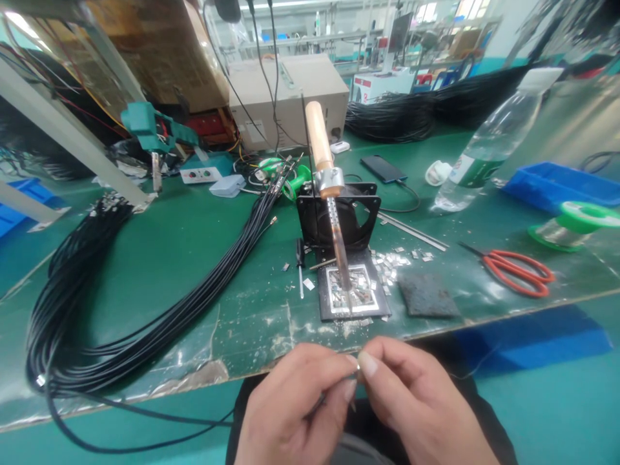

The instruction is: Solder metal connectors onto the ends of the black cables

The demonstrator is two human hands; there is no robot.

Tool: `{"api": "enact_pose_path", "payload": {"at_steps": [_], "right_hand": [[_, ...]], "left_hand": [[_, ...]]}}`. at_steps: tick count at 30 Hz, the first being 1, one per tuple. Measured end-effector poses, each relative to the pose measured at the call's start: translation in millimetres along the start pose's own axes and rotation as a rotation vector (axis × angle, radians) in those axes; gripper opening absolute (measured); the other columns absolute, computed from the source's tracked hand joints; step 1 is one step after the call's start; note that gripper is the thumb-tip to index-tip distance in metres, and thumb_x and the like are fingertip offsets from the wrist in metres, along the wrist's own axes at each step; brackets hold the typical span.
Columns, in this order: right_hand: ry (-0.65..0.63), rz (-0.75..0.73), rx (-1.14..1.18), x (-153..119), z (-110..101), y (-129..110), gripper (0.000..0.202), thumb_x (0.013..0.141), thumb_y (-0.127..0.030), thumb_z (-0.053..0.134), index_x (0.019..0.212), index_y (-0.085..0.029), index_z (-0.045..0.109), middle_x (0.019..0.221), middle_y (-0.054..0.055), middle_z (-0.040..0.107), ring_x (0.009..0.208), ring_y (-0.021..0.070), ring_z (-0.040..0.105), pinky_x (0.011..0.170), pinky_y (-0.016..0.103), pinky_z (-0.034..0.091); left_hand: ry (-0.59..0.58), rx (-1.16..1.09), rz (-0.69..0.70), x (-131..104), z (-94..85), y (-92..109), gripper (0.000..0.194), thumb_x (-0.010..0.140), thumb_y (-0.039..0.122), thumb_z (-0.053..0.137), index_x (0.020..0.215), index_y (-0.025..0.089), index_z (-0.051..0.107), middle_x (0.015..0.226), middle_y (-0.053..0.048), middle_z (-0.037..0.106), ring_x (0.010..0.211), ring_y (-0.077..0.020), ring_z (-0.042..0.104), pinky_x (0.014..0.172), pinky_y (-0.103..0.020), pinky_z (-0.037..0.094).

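Observation:
At the bench's front edge my left hand [305,394] is closed in a pinch. A black cable [194,423] runs from the left into it, its end mostly hidden by the fingers. My right hand [416,394] is also pinched shut, its fingertips almost touching the left ones. Between them shows a tiny shiny metal piece [358,367], too small to name exactly. Beyond the hands, a soldering iron [320,142] with a wooden handle points down from a black fan-like frame [310,219]. Its tip is over a white-rimmed tray [330,303] of small metal bits.
A thick black cable bundle [194,303] curves across the left bench. To the right are a dark square pad [426,296], red-handled scissors [518,271], a solder spool [562,229], a water bottle [489,152] and a blue bin [547,187]. A small screwdriver [299,258] lies beside the frame.

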State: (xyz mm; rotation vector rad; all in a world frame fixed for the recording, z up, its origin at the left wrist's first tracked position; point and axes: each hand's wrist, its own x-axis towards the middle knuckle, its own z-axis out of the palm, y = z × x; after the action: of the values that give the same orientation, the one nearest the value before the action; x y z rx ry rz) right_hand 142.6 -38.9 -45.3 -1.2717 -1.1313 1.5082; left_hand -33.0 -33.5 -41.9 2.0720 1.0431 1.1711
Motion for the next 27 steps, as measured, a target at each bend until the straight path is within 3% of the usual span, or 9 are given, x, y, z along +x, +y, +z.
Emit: {"api": "enact_pose_path", "payload": {"at_steps": [14,20,27], "right_hand": [[-0.004,0.046,0.077,0,3,2,0.041,0.099,-0.049,0.064,0.071,-0.019,0.058,0.056,-0.007,0.036,0.052,0.0097,0.028,0.046,0.022,0.025],[0.016,0.055,0.051,-2,-2,12,0.041,0.1,-0.049,0.065,0.073,-0.019,0.062,0.058,-0.007,0.036,0.054,0.0098,0.03,0.048,0.02,0.027],[0.083,-0.09,-0.119,-8,-2,11,0.04,0.103,-0.048,0.06,0.076,-0.02,0.065,0.069,0.0,0.06,0.062,0.0129,0.053,0.058,0.02,0.048]], "left_hand": [[-0.004,-0.137,-0.122,-4,-1.5,-2,0.027,0.097,0.001,0.062,0.102,0.025,0.073,0.088,0.001,0.074,0.078,-0.0122,0.074,0.074,-0.02,0.062],[0.005,-0.153,-0.14,-9,-1.2,-5,0.027,0.096,0.001,0.063,0.1,0.026,0.074,0.098,0.0,0.077,0.087,-0.013,0.077,0.079,-0.018,0.064],[0.019,-0.38,-0.37,-10,5.4,-2,0.026,0.095,0.014,0.074,0.115,0.03,0.07,0.108,0.0,0.073,0.084,-0.0134,0.079,0.077,-0.02,0.067]]}}
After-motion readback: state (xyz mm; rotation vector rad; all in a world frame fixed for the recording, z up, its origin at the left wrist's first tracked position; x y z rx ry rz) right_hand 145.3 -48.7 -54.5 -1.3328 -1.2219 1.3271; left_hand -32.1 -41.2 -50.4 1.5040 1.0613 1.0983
